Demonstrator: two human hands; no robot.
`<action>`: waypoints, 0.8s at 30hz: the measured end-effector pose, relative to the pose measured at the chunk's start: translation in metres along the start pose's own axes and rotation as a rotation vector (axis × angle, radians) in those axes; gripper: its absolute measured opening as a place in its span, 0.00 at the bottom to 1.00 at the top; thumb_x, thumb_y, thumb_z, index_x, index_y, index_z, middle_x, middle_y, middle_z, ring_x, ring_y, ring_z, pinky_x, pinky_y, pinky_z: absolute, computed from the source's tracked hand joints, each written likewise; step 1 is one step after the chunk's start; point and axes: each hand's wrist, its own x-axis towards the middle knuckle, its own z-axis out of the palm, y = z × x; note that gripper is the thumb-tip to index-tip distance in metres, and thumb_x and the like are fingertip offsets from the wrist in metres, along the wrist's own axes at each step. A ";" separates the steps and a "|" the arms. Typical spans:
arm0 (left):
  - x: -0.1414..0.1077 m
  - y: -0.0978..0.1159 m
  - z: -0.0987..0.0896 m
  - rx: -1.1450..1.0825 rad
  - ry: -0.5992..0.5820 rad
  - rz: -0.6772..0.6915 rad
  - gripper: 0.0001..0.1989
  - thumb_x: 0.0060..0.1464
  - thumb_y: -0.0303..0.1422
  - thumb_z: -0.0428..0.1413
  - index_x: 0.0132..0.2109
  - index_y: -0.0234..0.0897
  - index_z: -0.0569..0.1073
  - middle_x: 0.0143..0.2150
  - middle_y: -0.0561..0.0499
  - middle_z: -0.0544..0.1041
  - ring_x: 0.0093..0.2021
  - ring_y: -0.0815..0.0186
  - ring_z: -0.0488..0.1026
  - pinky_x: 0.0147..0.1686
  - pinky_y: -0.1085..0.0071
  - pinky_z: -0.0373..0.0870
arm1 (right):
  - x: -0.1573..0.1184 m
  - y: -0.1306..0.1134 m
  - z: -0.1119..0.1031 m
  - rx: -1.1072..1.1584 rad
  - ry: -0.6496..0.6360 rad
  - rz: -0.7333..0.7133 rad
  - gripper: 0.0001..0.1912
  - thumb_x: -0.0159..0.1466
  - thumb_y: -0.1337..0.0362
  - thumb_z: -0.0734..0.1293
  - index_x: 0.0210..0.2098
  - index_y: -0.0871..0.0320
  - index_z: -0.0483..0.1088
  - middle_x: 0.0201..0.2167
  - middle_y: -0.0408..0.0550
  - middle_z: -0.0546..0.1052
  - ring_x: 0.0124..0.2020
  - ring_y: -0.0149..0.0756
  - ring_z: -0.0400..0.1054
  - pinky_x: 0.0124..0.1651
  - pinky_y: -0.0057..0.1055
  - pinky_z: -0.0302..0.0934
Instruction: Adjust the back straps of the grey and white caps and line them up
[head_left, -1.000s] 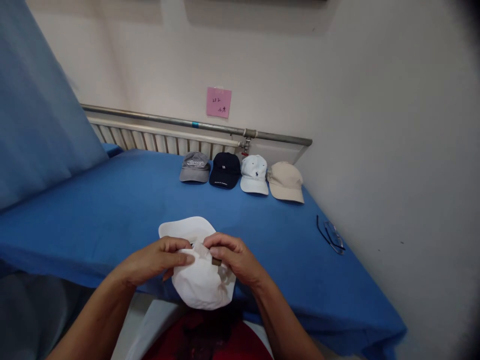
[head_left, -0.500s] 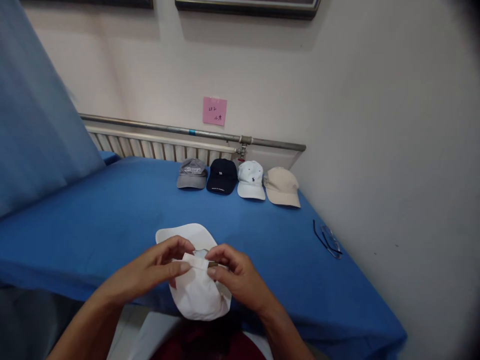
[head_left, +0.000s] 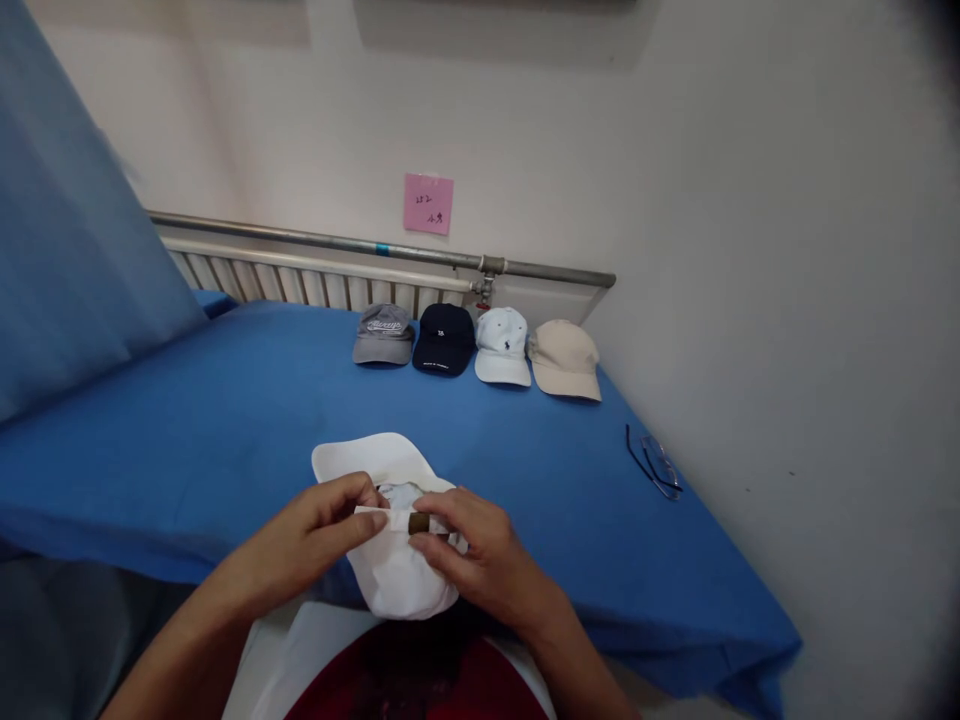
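Observation:
A white baseball cap [head_left: 405, 580] is held between my hands at the near edge of the blue-covered table, its brim [head_left: 367, 458] pointing away from me. Its back strap [head_left: 400, 521] runs across the rear opening, with a brownish buckle [head_left: 418, 522] on it. My left hand [head_left: 337, 520] pinches the strap's left end between thumb and fingers. At the buckle, my right hand [head_left: 465, 540] grips the strap's other side, thumb below and fingers above. The fingers partly hide the cap's opening.
Along the back of the table stand a grey cap [head_left: 383, 335], a navy cap [head_left: 444, 340], a pale blue cap [head_left: 502, 346] and a beige cap [head_left: 564, 360]. Eyeglasses [head_left: 654, 466] lie at the right edge by the wall. A radiator [head_left: 300, 279] and a blue curtain [head_left: 82, 240] border the table.
More of the brownish buckle shows between my hands, and the strap's left end now sticks out further left. The view has tilted slightly down.

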 end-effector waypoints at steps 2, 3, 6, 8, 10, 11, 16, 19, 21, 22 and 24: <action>0.000 0.001 0.004 0.008 -0.012 -0.008 0.15 0.57 0.45 0.53 0.34 0.37 0.68 0.31 0.54 0.67 0.33 0.66 0.63 0.33 0.71 0.62 | -0.001 0.000 0.000 -0.034 0.022 -0.035 0.08 0.64 0.66 0.66 0.44 0.54 0.71 0.35 0.47 0.78 0.34 0.35 0.69 0.42 0.33 0.61; 0.000 0.001 0.006 0.020 -0.018 -0.014 0.15 0.57 0.45 0.53 0.34 0.37 0.69 0.30 0.54 0.67 0.32 0.67 0.63 0.32 0.72 0.61 | -0.002 0.000 0.001 -0.048 0.025 -0.049 0.07 0.65 0.66 0.66 0.44 0.54 0.71 0.35 0.47 0.78 0.34 0.35 0.69 0.42 0.33 0.62; 0.003 0.001 0.011 0.047 -0.029 -0.040 0.15 0.57 0.45 0.53 0.33 0.36 0.70 0.29 0.54 0.68 0.30 0.68 0.63 0.29 0.73 0.60 | -0.004 0.002 0.002 -0.082 -0.002 -0.097 0.09 0.64 0.65 0.67 0.45 0.55 0.69 0.34 0.48 0.77 0.33 0.35 0.69 0.41 0.33 0.62; 0.004 0.001 0.012 0.018 -0.034 -0.043 0.15 0.56 0.44 0.54 0.31 0.36 0.69 0.28 0.55 0.67 0.30 0.68 0.62 0.29 0.73 0.59 | -0.004 0.003 0.002 -0.109 -0.013 -0.126 0.11 0.64 0.65 0.68 0.46 0.55 0.69 0.34 0.48 0.77 0.33 0.36 0.69 0.41 0.34 0.63; 0.005 0.000 0.011 -0.027 -0.029 -0.046 0.14 0.55 0.42 0.55 0.29 0.36 0.68 0.27 0.55 0.67 0.29 0.68 0.61 0.29 0.73 0.59 | -0.004 0.003 0.003 -0.141 -0.014 -0.150 0.11 0.64 0.64 0.67 0.46 0.55 0.69 0.34 0.49 0.77 0.33 0.36 0.69 0.40 0.34 0.63; 0.005 -0.001 0.011 -0.046 -0.020 -0.047 0.14 0.54 0.42 0.55 0.29 0.36 0.68 0.27 0.55 0.66 0.29 0.68 0.61 0.30 0.73 0.59 | -0.004 0.003 0.003 -0.153 -0.016 -0.158 0.10 0.65 0.64 0.66 0.46 0.55 0.69 0.34 0.49 0.78 0.33 0.36 0.69 0.40 0.35 0.62; 0.005 0.000 0.010 -0.133 0.007 -0.064 0.12 0.51 0.39 0.56 0.27 0.36 0.68 0.25 0.55 0.66 0.28 0.69 0.61 0.30 0.72 0.59 | -0.005 0.006 0.009 -0.160 0.014 -0.221 0.13 0.66 0.64 0.65 0.50 0.55 0.68 0.37 0.51 0.78 0.36 0.39 0.70 0.43 0.37 0.63; 0.007 0.002 0.011 -0.159 0.026 -0.061 0.11 0.49 0.38 0.57 0.26 0.36 0.67 0.24 0.56 0.64 0.28 0.69 0.59 0.31 0.72 0.58 | -0.007 0.009 0.013 -0.203 0.070 -0.264 0.13 0.67 0.64 0.64 0.51 0.55 0.67 0.36 0.52 0.78 0.36 0.39 0.71 0.41 0.37 0.64; 0.008 0.002 0.012 -0.163 0.032 -0.056 0.11 0.49 0.38 0.57 0.25 0.36 0.67 0.23 0.56 0.64 0.27 0.70 0.58 0.31 0.72 0.57 | -0.008 0.009 0.015 -0.215 0.092 -0.251 0.11 0.67 0.63 0.64 0.49 0.55 0.68 0.34 0.51 0.77 0.35 0.39 0.70 0.40 0.35 0.64; 0.007 0.002 0.012 -0.162 0.031 -0.052 0.11 0.49 0.37 0.56 0.26 0.36 0.67 0.24 0.56 0.64 0.28 0.70 0.58 0.31 0.72 0.57 | -0.008 0.008 0.016 -0.212 0.096 -0.234 0.11 0.67 0.63 0.64 0.48 0.56 0.68 0.34 0.51 0.77 0.34 0.39 0.70 0.39 0.34 0.64; 0.006 0.002 0.012 -0.143 0.021 -0.042 0.11 0.50 0.38 0.56 0.27 0.36 0.68 0.25 0.56 0.65 0.28 0.69 0.59 0.31 0.72 0.57 | -0.009 0.007 0.017 -0.191 0.096 -0.193 0.10 0.67 0.62 0.65 0.47 0.56 0.68 0.33 0.50 0.77 0.34 0.38 0.71 0.39 0.33 0.64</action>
